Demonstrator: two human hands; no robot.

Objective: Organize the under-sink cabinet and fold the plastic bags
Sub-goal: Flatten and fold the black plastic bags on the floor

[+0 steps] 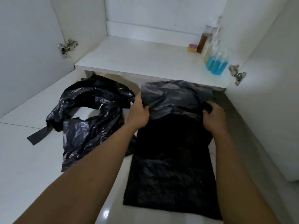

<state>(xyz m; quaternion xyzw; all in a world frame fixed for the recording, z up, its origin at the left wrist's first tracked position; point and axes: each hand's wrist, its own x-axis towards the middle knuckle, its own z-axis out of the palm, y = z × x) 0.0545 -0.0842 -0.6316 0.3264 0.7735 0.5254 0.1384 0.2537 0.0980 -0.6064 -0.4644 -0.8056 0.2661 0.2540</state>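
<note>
Head view: my left hand (139,110) and right hand (213,117) each pinch one side of the flat black plastic bag (171,167). It lies on the white tiled floor (24,159) in front of the white cabinet shelf (137,59), with its upper part raised. For a good fold, I'd keep both pinches level and lay the top square onto the bottom edge. A crumpled glossy black plastic bag (90,120) lies just left, unfolded. My fingertips are buried in the film, and the blurred bottles (215,62) are hard to make out.
</note>
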